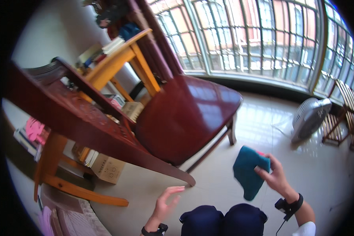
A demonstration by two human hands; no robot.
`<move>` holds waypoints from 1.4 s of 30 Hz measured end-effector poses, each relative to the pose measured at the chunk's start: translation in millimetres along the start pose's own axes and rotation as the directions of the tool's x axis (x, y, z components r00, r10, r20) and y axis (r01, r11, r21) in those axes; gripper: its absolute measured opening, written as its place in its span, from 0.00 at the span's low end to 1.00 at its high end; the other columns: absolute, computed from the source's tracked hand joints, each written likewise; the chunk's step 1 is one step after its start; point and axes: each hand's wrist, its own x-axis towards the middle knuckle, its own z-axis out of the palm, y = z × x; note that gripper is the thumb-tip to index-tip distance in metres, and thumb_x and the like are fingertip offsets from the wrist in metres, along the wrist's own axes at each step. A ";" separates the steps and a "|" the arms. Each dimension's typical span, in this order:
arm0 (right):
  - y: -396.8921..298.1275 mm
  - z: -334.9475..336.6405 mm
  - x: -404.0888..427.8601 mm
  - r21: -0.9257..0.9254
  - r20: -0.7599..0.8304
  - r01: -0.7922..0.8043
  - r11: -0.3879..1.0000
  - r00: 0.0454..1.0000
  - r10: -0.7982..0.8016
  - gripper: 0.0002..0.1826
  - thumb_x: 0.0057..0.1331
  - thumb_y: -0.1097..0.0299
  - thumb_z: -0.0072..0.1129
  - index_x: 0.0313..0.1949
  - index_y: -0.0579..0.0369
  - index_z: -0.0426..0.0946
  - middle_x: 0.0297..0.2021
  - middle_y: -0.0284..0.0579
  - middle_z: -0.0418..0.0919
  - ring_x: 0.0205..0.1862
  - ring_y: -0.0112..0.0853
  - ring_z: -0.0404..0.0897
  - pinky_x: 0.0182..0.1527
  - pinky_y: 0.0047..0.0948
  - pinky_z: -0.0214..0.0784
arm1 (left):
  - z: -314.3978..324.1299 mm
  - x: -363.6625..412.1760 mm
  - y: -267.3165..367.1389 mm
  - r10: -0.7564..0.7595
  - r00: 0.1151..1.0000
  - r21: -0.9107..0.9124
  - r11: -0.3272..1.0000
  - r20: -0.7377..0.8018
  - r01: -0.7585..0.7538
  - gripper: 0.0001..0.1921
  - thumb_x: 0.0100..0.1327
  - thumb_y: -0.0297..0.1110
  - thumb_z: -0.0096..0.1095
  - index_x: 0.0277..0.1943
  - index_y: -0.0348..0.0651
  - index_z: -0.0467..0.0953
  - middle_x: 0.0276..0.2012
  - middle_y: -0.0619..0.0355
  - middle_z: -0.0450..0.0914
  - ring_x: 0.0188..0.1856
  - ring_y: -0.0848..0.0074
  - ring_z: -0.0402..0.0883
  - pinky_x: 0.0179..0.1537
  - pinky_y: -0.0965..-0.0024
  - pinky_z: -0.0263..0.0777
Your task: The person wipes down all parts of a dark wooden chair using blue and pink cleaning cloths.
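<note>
A folded teal cloth point(250, 172) hangs from my right hand point(273, 174), pinched between thumb and fingers, over the tiled floor. A bit of pink shows behind the cloth's top edge. My left hand point(164, 205) is empty, its fingers apart, just below the foot of a dark red wooden chair's rear leg point(183, 174). The chair's glossy seat point(191, 115) lies ahead of both hands, and its carved backrest point(91, 112) leans across the left. Both wrists wear black straps with small devices.
An orange wooden table point(112, 66) with books stands behind the chair. Cardboard boxes point(109, 168) sit on the floor at left, near another wooden leg point(85, 191). A fan point(309, 118) and a slatted wooden rack point(342, 118) stand at right, below barred windows.
</note>
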 end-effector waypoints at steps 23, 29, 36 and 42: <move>-177.1 107.0 78.4 0.588 0.493 -0.022 0.808 0.802 -0.337 0.43 0.60 0.46 0.55 0.64 0.57 0.47 0.64 0.49 0.51 0.64 0.39 0.54 0.63 0.42 0.50 | -86.7 42.8 132.0 0.377 0.923 0.532 0.799 -0.081 -0.280 0.33 0.59 0.48 0.63 0.63 0.47 0.58 0.55 0.50 0.70 0.55 0.63 0.72 0.55 0.68 0.65; -315.5 149.4 117.7 0.146 -0.296 0.897 0.417 0.442 -0.847 0.31 0.44 0.57 0.77 0.46 0.49 0.72 0.47 0.51 0.67 0.50 0.41 0.71 0.47 0.32 0.68 | -91.9 82.1 81.8 0.289 0.816 0.193 0.956 -0.500 -0.221 0.33 0.64 0.34 0.57 0.66 0.38 0.48 0.65 0.46 0.53 0.68 0.60 0.52 0.65 0.62 0.50; -400.6 171.5 124.8 -0.250 0.044 0.958 0.139 0.155 -0.987 0.37 0.39 0.55 0.75 0.53 0.43 0.75 0.51 0.50 0.64 0.49 0.43 0.66 0.51 0.37 0.61 | -61.9 98.7 69.5 0.140 0.968 -0.088 0.983 -0.207 -0.162 0.32 0.64 0.33 0.57 0.66 0.38 0.48 0.65 0.46 0.53 0.68 0.61 0.52 0.66 0.63 0.50; -381.6 186.5 124.6 -0.077 -0.112 0.947 0.312 0.302 -0.947 0.29 0.49 0.62 0.63 0.54 0.46 0.74 0.51 0.46 0.67 0.48 0.39 0.68 0.49 0.36 0.60 | -65.7 89.9 63.7 0.113 0.977 -0.094 0.987 -0.181 -0.131 0.32 0.64 0.32 0.56 0.66 0.39 0.48 0.66 0.47 0.52 0.68 0.61 0.52 0.66 0.63 0.50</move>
